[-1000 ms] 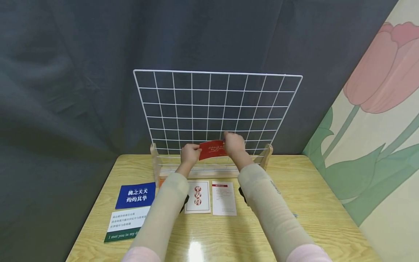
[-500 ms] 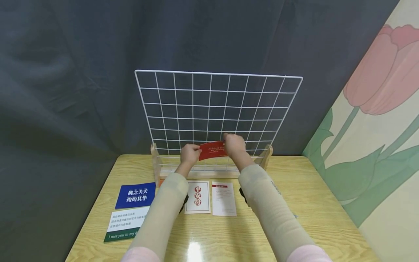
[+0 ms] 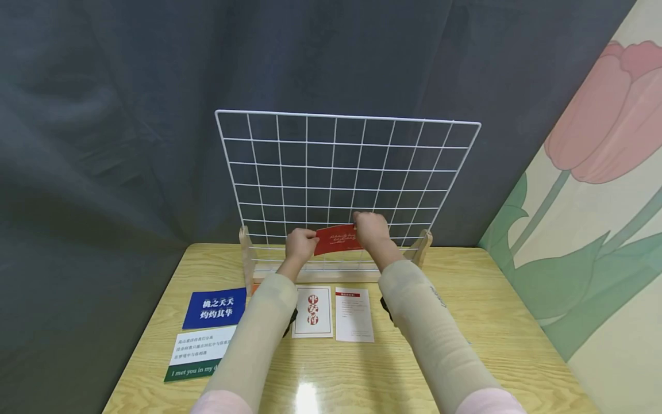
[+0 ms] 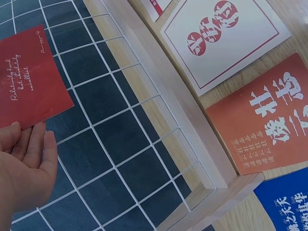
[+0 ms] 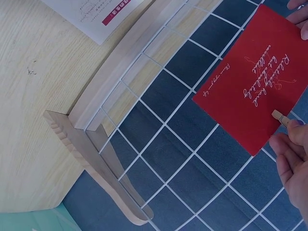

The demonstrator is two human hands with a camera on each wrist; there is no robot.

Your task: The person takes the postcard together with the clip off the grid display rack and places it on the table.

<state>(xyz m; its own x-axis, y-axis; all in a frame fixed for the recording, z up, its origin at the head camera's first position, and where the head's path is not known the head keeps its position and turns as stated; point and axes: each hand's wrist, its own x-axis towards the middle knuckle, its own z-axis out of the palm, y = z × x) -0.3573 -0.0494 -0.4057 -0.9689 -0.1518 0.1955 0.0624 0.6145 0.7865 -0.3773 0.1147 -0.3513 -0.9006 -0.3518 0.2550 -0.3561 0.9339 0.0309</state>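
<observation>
A red card (image 3: 336,241) with white handwriting is held up against the lower part of a white wire grid (image 3: 336,117). My left hand (image 3: 301,246) pinches its left edge between thumb and fingers. At the card's upper right, my right hand (image 3: 373,231) pinches a small wooden clothespin (image 5: 280,117) between thumb and fingers. In the right wrist view, the clothespin's tip overlaps the card's top edge. The thumb and fingers hide the clothespin's back end.
The grid stands in a wooden base (image 3: 331,276) on the table (image 3: 496,322). Before it lie a white card with red characters (image 3: 322,313), a printed white card (image 3: 354,316), an orange card (image 4: 245,106), a blue card (image 3: 192,310) and a white-and-green card (image 3: 193,344).
The head view has shifted slightly. Both hands keep nearly the same place on the red card and clothespin; the card looks a little flatter along its lower edge.
</observation>
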